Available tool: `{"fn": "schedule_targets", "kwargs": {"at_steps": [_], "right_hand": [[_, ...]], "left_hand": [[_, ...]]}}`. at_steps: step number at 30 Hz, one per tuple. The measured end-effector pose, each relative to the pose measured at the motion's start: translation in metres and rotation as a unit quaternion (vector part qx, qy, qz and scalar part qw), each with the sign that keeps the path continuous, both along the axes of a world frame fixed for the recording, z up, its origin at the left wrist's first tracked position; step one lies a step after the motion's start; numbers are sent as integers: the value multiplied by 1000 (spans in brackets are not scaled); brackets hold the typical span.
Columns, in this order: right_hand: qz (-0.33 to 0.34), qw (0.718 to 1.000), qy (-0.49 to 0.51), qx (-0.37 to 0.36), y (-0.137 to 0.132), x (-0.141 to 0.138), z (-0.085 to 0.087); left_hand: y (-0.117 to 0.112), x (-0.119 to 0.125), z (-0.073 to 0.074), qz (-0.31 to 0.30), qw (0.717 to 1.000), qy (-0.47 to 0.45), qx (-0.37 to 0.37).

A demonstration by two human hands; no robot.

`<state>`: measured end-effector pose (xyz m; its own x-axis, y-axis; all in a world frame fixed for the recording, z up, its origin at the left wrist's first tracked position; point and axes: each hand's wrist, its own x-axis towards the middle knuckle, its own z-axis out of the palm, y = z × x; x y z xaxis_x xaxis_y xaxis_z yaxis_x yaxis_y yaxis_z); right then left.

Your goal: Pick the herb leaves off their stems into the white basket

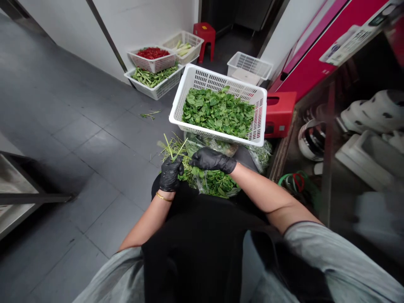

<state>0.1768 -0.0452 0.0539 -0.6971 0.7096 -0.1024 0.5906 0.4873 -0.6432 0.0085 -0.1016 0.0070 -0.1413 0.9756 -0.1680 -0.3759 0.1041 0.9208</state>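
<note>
My left hand, in a black glove, is closed around green stems that poke up above the fist. Beside it, my right hand, gloved too, has its fingers pressed together at a leafy sprig; the fingertips are partly hidden. Under both hands lies a clear plastic bag with leafy greens. A heap of bare stems spreads behind my left hand. Just beyond the hands, a white slotted basket holds a pile of loose green leaves.
Red chillies and green beans fill stacked white baskets against the wall. A red stool stands behind them; another red stool is right of the leaf basket. Shelving with dishes borders the right side. Stray stems lie on the floor.
</note>
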Motion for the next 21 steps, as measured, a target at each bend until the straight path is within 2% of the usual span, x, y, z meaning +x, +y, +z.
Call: {"fn": "schedule_targets", "kwargs": {"at_steps": [3,6,10,13,15,17,21], "right_hand": [[39,991,-109,70,-8,-9,-4],[12,985,-141,101,-15,-16,-9],[-50,989,-30,133,-26,-14,-11],[-79,982,106,133,-32,-10,-14],[-119,971,196,71,-28,-7,-18],[-195,946,255,-44,-16,-5,-22],[-309,881,251,-255,25,-7,-27]], "left_hand": [[1,3,0,-12,1000,0,-12],[3,5,-1,-32,996,-69,-44],[10,6,-2,-13,968,-213,-131],[17,2,-4,4,959,-247,-141],[20,-2,-4,-7,971,-212,-111],[22,-4,-4,-14,988,-134,-78],[25,-4,-6,37,999,14,-32]]}}
